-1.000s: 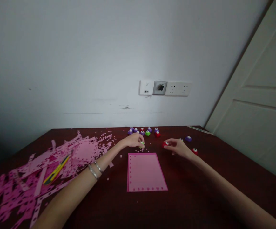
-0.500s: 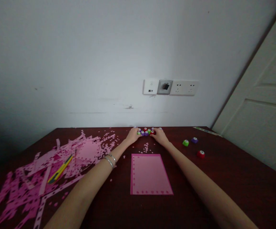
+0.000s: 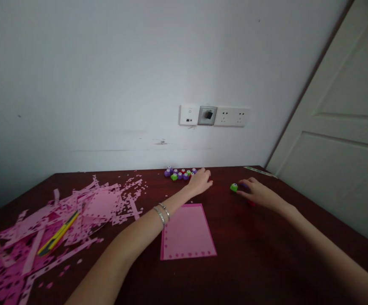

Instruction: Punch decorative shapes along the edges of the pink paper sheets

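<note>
Against the wall stands a cluster of small craft punches [image 3: 180, 176] in purple, green and red with white tops. My left hand [image 3: 199, 183] is at the cluster's right end, fingers curved and apart, covering part of it. Farther right, my right hand [image 3: 256, 192] reaches over the table with thumb and fingers apart. A green craft punch [image 3: 233, 187] sits just left of its fingertips. Between the fingers a purple craft punch [image 3: 243, 185] shows in part, and a red craft punch [image 3: 251, 203] is mostly hidden beneath the hand.
A pink sheet [image 3: 188, 233] with small hearts along two edges lies in front. To the left are a heap of punched pink paper strips [image 3: 101, 203], scattered confetti and a yellow utility knife [image 3: 58, 234]. A flat strip [image 3: 260, 171] lies at the back right; sockets [image 3: 231, 116] are on the wall.
My right hand has left the cluster and moved right to the loose punches. My left hand has shifted from the cluster's left side to its right end. The view has turned slightly right.
</note>
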### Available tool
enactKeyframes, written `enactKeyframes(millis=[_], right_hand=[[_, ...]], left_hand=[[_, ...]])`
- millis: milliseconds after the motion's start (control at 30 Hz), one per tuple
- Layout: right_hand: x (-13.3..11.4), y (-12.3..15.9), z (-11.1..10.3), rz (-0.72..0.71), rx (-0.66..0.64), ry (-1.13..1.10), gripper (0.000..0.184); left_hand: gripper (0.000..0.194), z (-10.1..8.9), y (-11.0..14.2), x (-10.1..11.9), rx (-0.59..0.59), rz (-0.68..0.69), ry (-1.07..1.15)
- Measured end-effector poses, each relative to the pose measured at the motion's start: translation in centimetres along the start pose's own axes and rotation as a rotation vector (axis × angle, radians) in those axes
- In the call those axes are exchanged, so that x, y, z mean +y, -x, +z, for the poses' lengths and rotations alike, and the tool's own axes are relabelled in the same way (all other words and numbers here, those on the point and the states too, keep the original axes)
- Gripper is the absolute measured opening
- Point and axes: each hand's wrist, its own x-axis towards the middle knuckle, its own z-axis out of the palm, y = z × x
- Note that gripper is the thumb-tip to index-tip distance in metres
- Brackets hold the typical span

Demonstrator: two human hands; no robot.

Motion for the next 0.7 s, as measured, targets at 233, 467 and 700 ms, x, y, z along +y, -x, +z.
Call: enactKeyframes(millis=[233, 467, 700], right_hand=[[3.5, 3.8, -0.2, -0.029, -0.154, -0.116, 0.036], [1.6, 3.9, -0.2, 0.13, -0.137, -0.542, 0.039], [-2.3, 3.9, 0.1, 0.163, -0.199, -1.254, 0.04]], left_hand=[[0.055, 5.8, -3.7, 7.5, -0.162, -0.107, 0.145], [0.025, 5.2, -4.4, 6.6, -0.199, -0.235, 0.593], [0.039, -0.7, -1.3, 1.2, -0.395, -0.135, 1.404]])
